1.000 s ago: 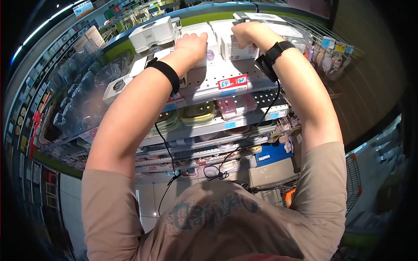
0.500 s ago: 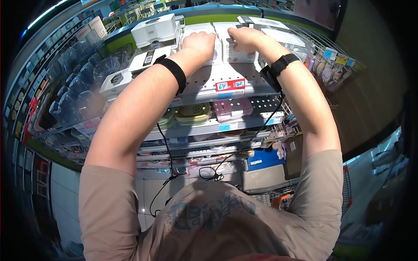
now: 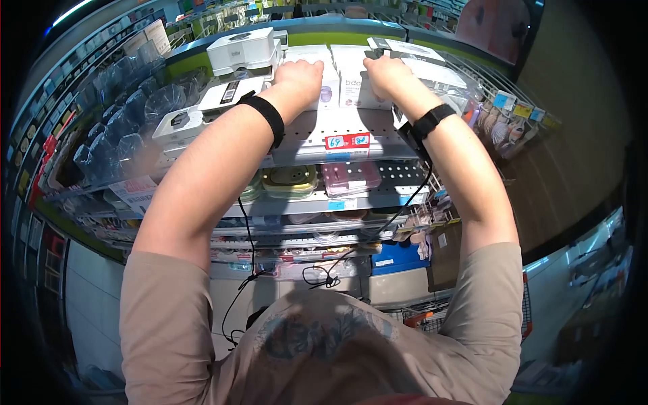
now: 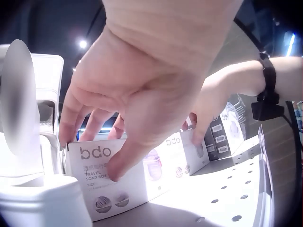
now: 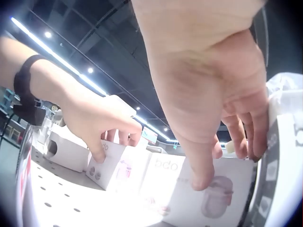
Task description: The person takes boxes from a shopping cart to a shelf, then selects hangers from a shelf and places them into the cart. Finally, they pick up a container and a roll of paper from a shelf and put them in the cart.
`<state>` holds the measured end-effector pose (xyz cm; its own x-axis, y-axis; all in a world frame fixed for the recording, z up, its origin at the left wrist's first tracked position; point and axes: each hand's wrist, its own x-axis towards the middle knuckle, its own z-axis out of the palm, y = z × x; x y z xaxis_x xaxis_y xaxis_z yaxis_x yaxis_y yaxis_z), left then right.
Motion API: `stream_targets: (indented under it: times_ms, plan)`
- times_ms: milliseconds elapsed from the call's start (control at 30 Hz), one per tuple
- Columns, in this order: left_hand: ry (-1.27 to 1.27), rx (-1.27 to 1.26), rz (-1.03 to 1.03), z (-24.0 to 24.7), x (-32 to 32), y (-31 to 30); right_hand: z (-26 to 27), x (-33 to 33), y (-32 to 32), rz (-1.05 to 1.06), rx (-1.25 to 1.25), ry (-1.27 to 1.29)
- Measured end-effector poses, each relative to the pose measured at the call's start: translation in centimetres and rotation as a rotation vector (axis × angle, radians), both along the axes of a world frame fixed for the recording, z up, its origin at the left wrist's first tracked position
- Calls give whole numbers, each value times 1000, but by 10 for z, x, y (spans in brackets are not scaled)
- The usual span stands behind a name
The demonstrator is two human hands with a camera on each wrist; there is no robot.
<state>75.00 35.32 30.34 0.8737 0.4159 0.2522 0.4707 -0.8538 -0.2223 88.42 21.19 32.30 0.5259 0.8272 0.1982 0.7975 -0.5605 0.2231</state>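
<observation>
My left hand (image 3: 299, 84) grips a white "bdo" travel soap box (image 4: 90, 175) on the top shelf. In the left wrist view its thumb presses the printed front while the fingers reach over the top edge. Beside it, my right hand (image 3: 390, 77) holds a second white bdo box (image 5: 158, 191) the same way, thumb on the front near the picture of a soap case, fingers over the top. Both boxes stand upright side by side, their fronts roughly in line. Their backs are hidden.
White boxed goods (image 3: 241, 50) are stacked left of the left hand. Dark-sided boxes (image 4: 222, 137) stand right of the right hand. A red price tag (image 3: 347, 142) fronts the perforated shelf. Wrapped glassware (image 3: 135, 121) fills the far left; a cable (image 3: 250, 246) hangs below.
The gap between the two boxes has narrowed and their fronts are more in line. Both hands stay on the boxes. The head view has shifted slightly.
</observation>
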Motion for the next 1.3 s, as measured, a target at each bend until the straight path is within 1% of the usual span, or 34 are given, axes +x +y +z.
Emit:
stream_targets:
  times_ms: [133, 167, 267, 367, 500, 600, 633, 667, 700, 767, 800, 900, 933, 1000, 1033, 1067, 1100, 1133, 1167, 1200, 1233, 1267, 1300]
  plan:
    - [-47, -26, -42, -7, 2, 4, -16, 9, 7, 12, 86, -19]
    - [-56, -53, -49, -6, 2, 4, -20, 12, 8, 39, 155, -29]
    - [-101, -46, -115, -10, 1, 8, -19, 9, 3, 49, 139, -18]
    - [-150, -39, -101, -14, 0, 11, -22, 8, -3, 103, 182, -16]
    - [-140, 61, -105, -18, 1, 13, -24, 2, -13, 114, 197, 17]
    - [-125, 106, -73, -17, 0, 9, -25, 5, -15, 95, 306, 73]
    - [-143, 133, -45, -18, -1, 5, -24, 3, -17, 104, 395, 90]
    - [-158, 157, -17, -20, -1, 3, -20, 2, -21, 165, 438, 51]
    - [-203, 114, -23, -21, -1, 5, -14, 0, -28, 223, 479, 17]
    - [-216, 30, -103, -13, -10, 1, -4, -9, -45, 348, 600, -56]
    - [-219, -16, -144, -7, -17, -5, 6, -20, -57, 317, 628, -101]
    - [-129, -11, -269, 27, -45, -23, 28, -36, -92, 225, 605, -162]
    - [-89, -6, -331, 41, -56, -29, 35, -44, -106, 191, 583, -180]
    - [-12, -39, -527, 59, -76, -25, 43, -63, -139, 111, 524, -224]
    - [1, -50, -573, 68, -92, -29, 43, -66, -156, 106, 506, -273]
    - [-43, -59, -628, 72, -108, -30, 44, -70, -175, 102, 489, -324]
    - [-80, -69, -664, 74, -125, -30, 45, -77, -194, 45, 485, -297]
    - [-125, -32, -754, 74, -144, -28, 44, -83, -214, -12, 481, -263]
    - [-108, -26, -732, 77, -165, -29, 43, -87, -233, -95, 469, -263]
    - [-123, -1, -785, 75, -184, -20, 40, -90, -254, -142, 485, -263]
    - [-127, 20, -776, 71, -202, -12, 40, -95, -274, -232, 476, -234]
    - [-104, 32, -759, 75, -227, -17, 40, -100, -298, -337, 464, -205]
    - [-116, 10, -794, 72, -246, -9, 34, -101, -325, -371, 496, -193]
